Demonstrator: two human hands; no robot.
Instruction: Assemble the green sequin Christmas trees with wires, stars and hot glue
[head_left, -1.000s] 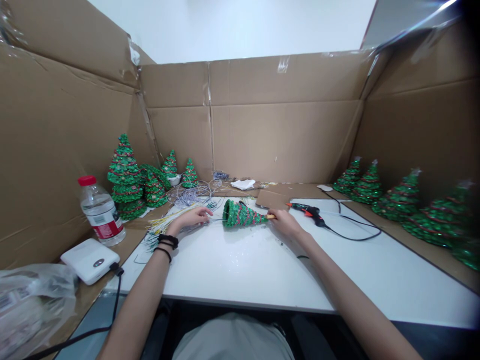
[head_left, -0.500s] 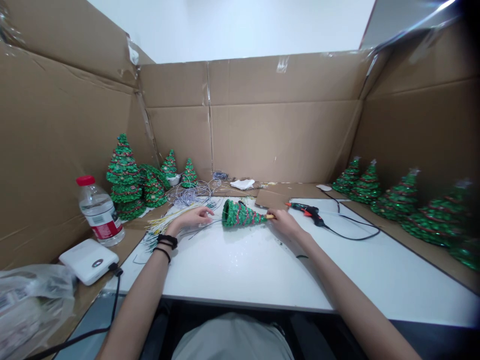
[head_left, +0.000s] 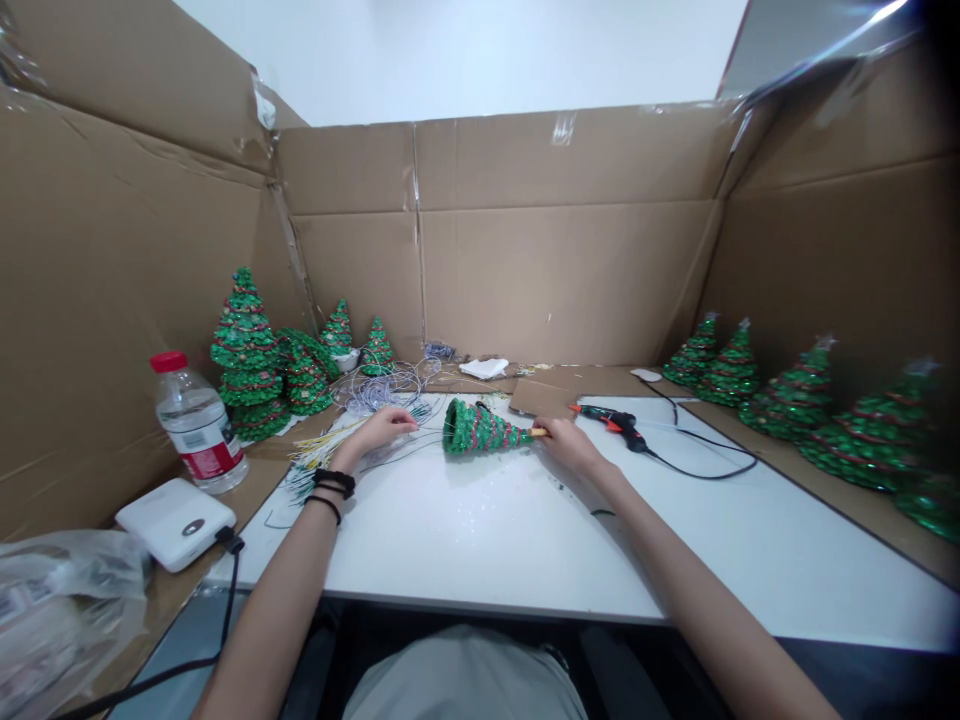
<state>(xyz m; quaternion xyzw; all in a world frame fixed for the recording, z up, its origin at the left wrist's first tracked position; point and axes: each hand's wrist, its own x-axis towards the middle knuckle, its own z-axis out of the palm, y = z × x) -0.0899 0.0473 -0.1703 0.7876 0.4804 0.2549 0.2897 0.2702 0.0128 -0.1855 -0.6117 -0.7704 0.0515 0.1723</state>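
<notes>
Compared with the preceding frame, the left hand (head_left: 384, 425) has drawn slightly away from the open base of the beaded tree (head_left: 486, 430), while the right hand (head_left: 566, 442) remains at the opposite, narrow end. The tree, green with red bands, lies on its side near the middle of the white tabletop (head_left: 465, 560), its hollow base facing the left hand. Fingers of the right hand are closed on the tan stick (head_left: 538, 433) that projects from the tip. Fingers of the left hand are curled, with only a small opening; thin wires (head_left: 411, 457) extend between this hand and the base, but whether the fingers grip any of them cannot be told.

Beneath and beside the left wrist is a bundle of yellow, white and green strands (head_left: 311, 462); a looped tangle of pale wire (head_left: 375, 392) lies behind it. To the right of the tree, beyond the right hand, rests a glue gun (head_left: 619, 425) with an orange nozzle and a black cable. A cardboard piece (head_left: 544, 398) lies just behind the right hand. Finished-looking green trees stand at both sides: a left group (head_left: 246, 350) and a right row (head_left: 791, 395). At left are a red-capped bottle (head_left: 201, 425), a white device (head_left: 176, 522) with a black cable plugged in, and a clear plastic bag (head_left: 71, 610).
</notes>
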